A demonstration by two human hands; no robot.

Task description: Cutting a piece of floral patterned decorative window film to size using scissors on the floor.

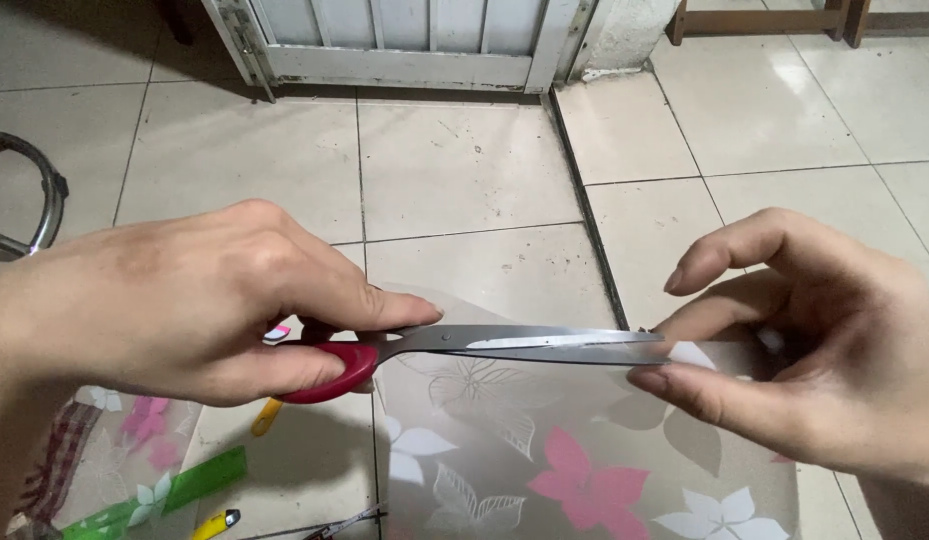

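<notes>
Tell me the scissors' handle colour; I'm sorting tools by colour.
Red, on the scissors in the left hand; head view.

Two bare hands, the left hand (175, 310) and the right hand (815, 350), without rings, gloves or sleeves; fingernails trimmed short and unpainted.

White door (405, 40) ahead of hands; chrome chair leg (40, 195) far left; green ruler (175, 492), yellow cutter (217, 523), checked cloth (57, 462) below left hand.
</notes>
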